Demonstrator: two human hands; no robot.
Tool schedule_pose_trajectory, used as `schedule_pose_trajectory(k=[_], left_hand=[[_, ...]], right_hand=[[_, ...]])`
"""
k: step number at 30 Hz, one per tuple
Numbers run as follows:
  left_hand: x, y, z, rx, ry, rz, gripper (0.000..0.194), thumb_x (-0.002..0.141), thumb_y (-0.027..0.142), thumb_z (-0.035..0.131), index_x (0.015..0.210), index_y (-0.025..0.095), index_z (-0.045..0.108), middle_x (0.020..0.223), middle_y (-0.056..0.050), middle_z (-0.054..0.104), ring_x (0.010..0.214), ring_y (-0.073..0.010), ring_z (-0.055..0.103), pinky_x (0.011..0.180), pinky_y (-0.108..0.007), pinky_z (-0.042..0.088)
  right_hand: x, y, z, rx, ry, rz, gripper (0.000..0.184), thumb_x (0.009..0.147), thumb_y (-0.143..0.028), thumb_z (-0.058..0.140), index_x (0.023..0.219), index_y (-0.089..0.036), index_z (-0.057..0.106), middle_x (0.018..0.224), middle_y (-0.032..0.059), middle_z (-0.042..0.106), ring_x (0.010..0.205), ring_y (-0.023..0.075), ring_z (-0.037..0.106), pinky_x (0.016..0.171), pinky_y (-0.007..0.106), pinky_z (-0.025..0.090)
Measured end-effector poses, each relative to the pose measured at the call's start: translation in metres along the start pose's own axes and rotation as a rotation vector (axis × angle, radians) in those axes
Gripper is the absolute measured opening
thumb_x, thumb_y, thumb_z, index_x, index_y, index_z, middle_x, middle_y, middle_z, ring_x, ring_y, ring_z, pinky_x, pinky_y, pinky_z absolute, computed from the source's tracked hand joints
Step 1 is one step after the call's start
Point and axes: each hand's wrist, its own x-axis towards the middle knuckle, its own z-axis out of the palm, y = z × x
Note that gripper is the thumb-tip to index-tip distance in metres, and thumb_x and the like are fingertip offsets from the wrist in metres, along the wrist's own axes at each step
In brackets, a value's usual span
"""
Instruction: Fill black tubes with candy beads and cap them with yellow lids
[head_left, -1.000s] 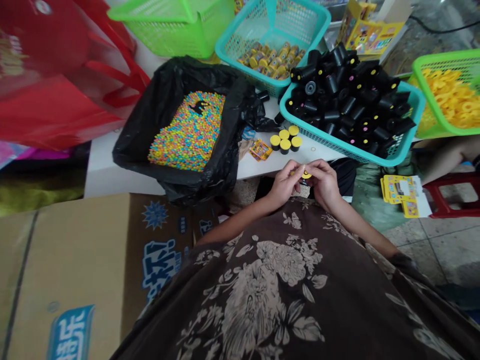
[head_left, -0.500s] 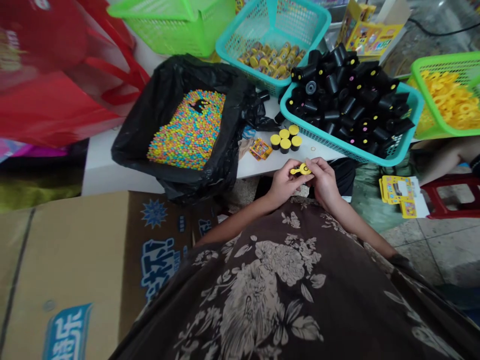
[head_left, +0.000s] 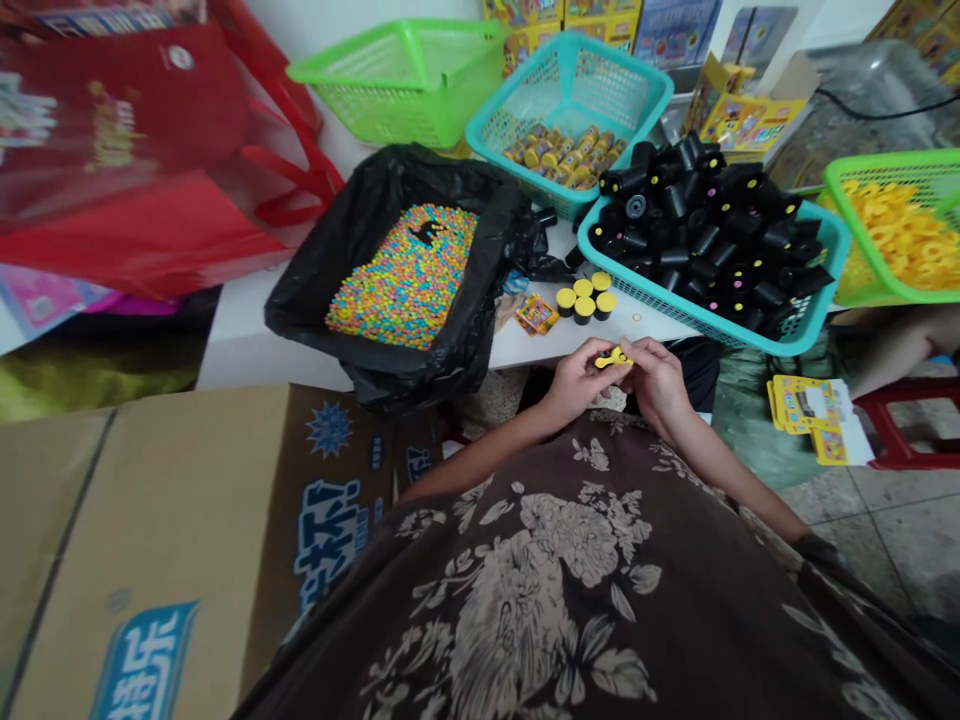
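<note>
Both hands meet at the near edge of the white table (head_left: 517, 350), pinching one small yellow piece (head_left: 613, 357)

The left hand (head_left: 576, 384) and right hand (head_left: 660, 384) are together, fingertips clamped on the piece between them, just off the table's front edge and above the lap; beyond them a narrow strip of tabletop shows, bounded by five yellow-topped black pots (head_left: 584, 309), a yellow packet (head_left: 537, 315) and the rim of a teal basket (head_left: 705, 328) heaped with black cylinders (head_left: 705, 240); on the left, a black bag (head_left: 300, 305) of coloured beads (head_left: 405, 290) overhangs the edge, leaving the elbows room over the lap
</note>
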Motion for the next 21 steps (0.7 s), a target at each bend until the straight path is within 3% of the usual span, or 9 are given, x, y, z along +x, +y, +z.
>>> schedule_pose_trajectory(k=[5,12,18,21], left_hand=[[-0.003,0.011,0.001,0.032,0.011,-0.086,0.048,0.089,0.07,0.064,0.097,0.023,0.059,0.067,0.006,0.058,0.045,-0.0086,0.053,0.04,-0.021,0.036],[-0.002,0.001,0.006,-0.074,0.129,-0.043,0.053,0.086,0.07,0.071,0.077,0.021,0.052,0.059,0.007,0.049,0.044,-0.006,0.043,0.042,-0.021,0.031],[0.005,0.002,0.005,-0.212,0.18,-0.167,0.042,0.089,0.059,0.072,0.087,0.022,0.053,0.064,0.006,0.057,0.047,-0.0075,0.054,0.041,-0.019,0.034],[0.004,0.008,0.005,-0.227,0.156,-0.19,0.042,0.089,0.059,0.073,0.091,0.022,0.053,0.066,0.005,0.059,0.048,-0.0084,0.058,0.041,-0.019,0.036]], right_hand=[[0.001,0.001,0.003,-0.038,0.053,-0.026,0.038,0.05,-0.042,0.09,0.063,-0.023,0.059,0.051,-0.0062,0.056,0.042,0.0113,0.051,0.039,0.023,0.026],[0.014,0.016,0.005,-0.022,0.037,-0.075,0.044,0.05,-0.045,0.091,0.067,-0.024,0.055,0.054,-0.0071,0.053,0.041,0.0089,0.04,0.04,0.026,0.026],[0.012,0.018,0.002,-0.155,-0.044,-0.142,0.05,0.061,-0.061,0.089,0.077,-0.025,0.059,0.066,-0.0047,0.059,0.052,0.0116,0.051,0.044,0.026,0.032],[0.007,0.01,0.0,-0.178,-0.08,-0.187,0.045,0.064,-0.058,0.089,0.076,-0.025,0.062,0.065,-0.0049,0.059,0.052,0.0111,0.051,0.047,0.026,0.036]])
